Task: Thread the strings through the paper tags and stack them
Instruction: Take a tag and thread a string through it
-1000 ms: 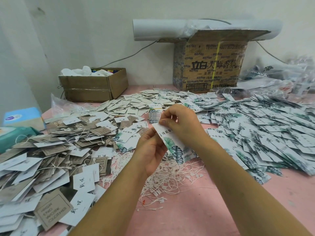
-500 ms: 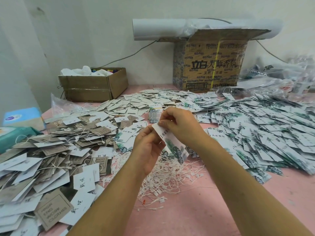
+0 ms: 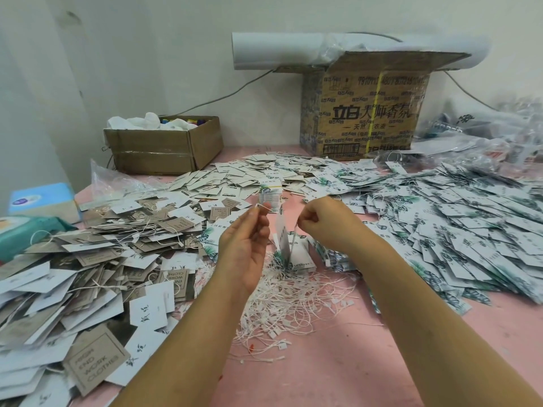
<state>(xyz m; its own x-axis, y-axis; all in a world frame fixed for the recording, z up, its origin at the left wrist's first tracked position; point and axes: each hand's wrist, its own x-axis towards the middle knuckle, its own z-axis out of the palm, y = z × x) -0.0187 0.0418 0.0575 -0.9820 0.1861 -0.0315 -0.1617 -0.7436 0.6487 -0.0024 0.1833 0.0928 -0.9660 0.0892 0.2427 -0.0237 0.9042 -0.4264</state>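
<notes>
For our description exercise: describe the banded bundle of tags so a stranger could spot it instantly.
Start at the tall printed carton against the back wall and come forward-left over the loose tags. Just beyond the left hand sits the bundle: tightly stacked and yellow-banded, unlike the scattered singles.

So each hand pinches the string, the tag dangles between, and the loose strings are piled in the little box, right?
Not in the little box. The head view shows the loose strings piled on the pink table. The left hand and right hand do pinch the string, the tag dangling between them.
</notes>
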